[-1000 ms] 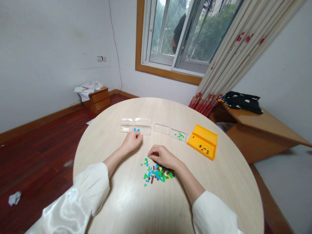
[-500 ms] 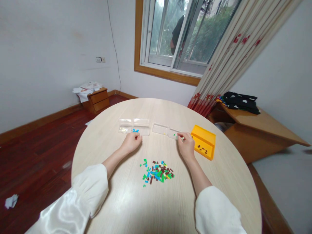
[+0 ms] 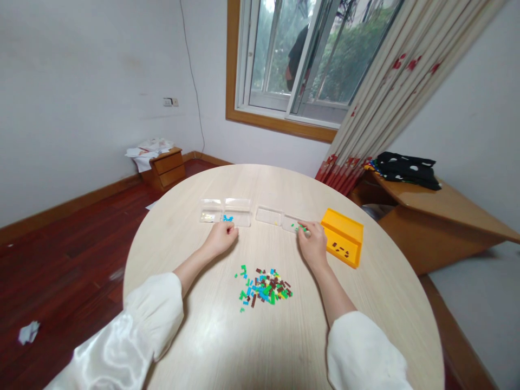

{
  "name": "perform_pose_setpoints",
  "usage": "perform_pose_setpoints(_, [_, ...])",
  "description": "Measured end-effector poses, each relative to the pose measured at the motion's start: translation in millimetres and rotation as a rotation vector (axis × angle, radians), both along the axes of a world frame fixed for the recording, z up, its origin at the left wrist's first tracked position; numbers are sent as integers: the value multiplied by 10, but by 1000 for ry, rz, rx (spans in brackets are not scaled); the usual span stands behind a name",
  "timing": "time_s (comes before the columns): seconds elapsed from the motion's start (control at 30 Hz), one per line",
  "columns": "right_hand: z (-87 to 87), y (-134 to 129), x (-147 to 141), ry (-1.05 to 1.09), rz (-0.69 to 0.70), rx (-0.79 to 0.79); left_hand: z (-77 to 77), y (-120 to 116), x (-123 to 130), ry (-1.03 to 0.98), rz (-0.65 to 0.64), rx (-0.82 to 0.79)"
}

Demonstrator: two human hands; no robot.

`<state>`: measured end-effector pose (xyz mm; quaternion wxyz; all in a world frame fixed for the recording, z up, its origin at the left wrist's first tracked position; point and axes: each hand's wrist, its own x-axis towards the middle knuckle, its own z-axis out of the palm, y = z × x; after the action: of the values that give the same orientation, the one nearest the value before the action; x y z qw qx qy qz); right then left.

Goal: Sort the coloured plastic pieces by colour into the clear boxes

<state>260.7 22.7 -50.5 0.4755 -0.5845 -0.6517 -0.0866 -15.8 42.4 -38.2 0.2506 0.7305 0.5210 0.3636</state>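
Note:
On the table point(image 3: 211, 336), a loose pile of small building bricks point(image 3: 266, 290) in green, blue, brown, yellow and white lies between my forearms. My left hand point(image 3: 221, 238) rests with curled fingers at the near edge of a clear lidded box point(image 3: 242, 219) holding blue bricks point(image 3: 228, 218). Whatever its fingers may hold is hidden. My right hand point(image 3: 313, 244) reaches over the near side of another clear box point(image 3: 287, 224) with several green bricks in it. Its thumb and forefinger are apart, above the green bricks point(image 3: 301, 228).
A clear box with pale bricks point(image 3: 208, 216) stands at the far left, and a clear tray point(image 3: 268, 215) with a yellow piece sits mid-row. Right of my right hand is an open yellow case point(image 3: 343, 227) holding brown bricks point(image 3: 340, 249). A wooden cabinet point(image 3: 455, 216) stands beyond the table.
My right thumb and forefinger have parted over the green bricks. My left hand has stayed beside the box of blue bricks. The whole view has shifted slightly.

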Motion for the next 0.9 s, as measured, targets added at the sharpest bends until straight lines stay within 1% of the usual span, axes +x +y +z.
perform_pose_setpoints(0.1, [3,-11,-37,-12,30,9,-13,4,-2,0,6,1])
perform_pose_setpoints(0.23, [4,-20,-55,-9,34,20,-21,-4,8,-5,-10,2])
perform_pose_setpoints(0.4, [3,-23,-56,3,26,27,2,-42,34,-26,-58,-7])
perform_pose_setpoints(0.47, [3,-23,-57,14,22,28,26,-68,47,-33,-97,-12])
perform_pose_setpoints(0.57, [2,-23,-60,30,8,26,67,-131,73,-39,-198,-27])
perform_pose_setpoints(0.73, [2,-24,-60,24,-10,29,127,-275,130,-38,-426,-67])
perform_pose_setpoints(0.9, [9,-24,-58,13,-24,33,190,-383,171,35,-631,-110])
